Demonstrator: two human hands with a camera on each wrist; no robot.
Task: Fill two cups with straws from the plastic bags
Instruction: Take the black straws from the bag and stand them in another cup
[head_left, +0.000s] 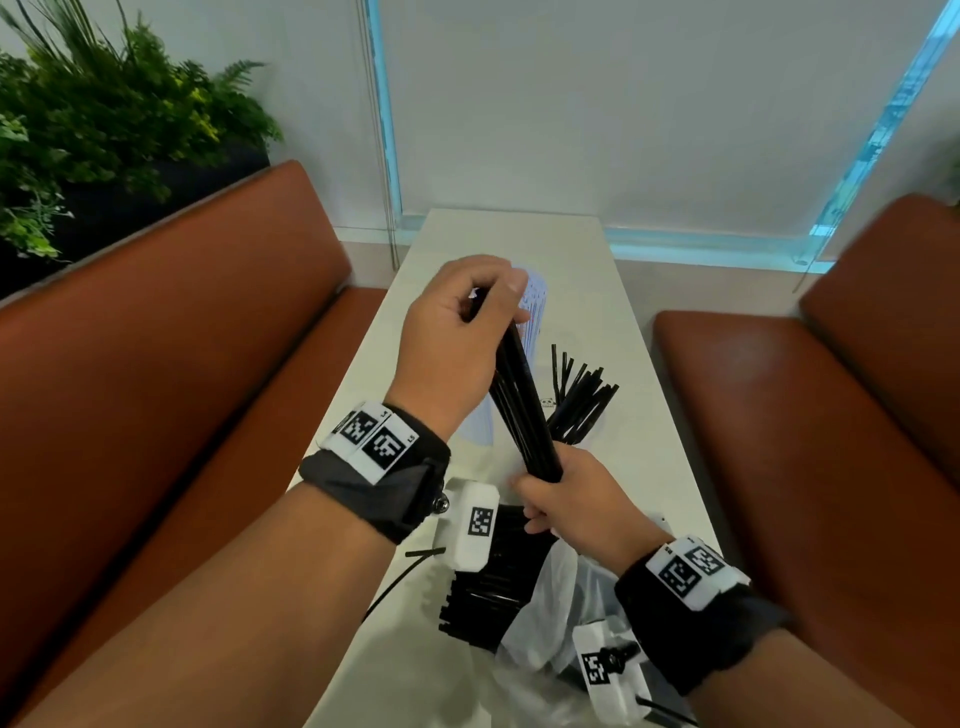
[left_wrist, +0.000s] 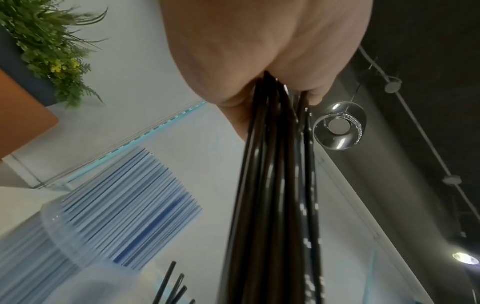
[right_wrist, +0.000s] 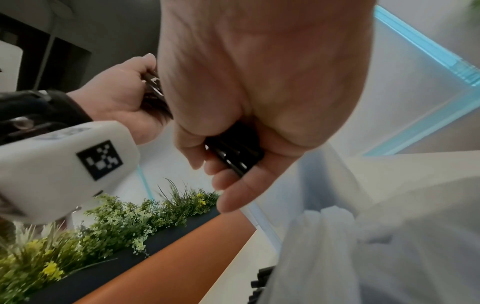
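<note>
My left hand (head_left: 480, 306) grips the top end of a bundle of black straws (head_left: 519, 400), and my right hand (head_left: 545, 501) grips its lower end, holding the bundle tilted above the table. The left wrist view shows the straws (left_wrist: 272, 185) running out from under my palm. My right fingers (right_wrist: 231, 197) curl round the straws (right_wrist: 233, 156). Behind my left hand stands a clear cup of blue-striped straws (head_left: 535, 306) (left_wrist: 116, 195). To its right is a second cup of black straws (head_left: 582, 400). A clear plastic bag (head_left: 550, 597) (right_wrist: 389, 246) with more black straws (head_left: 483, 587) lies near me.
The narrow white table (head_left: 597, 270) runs away from me to a frosted window. Orange-brown benches flank it on the left (head_left: 156, 374) and right (head_left: 831, 415). A planter of green plants (head_left: 78, 135) stands behind the left bench.
</note>
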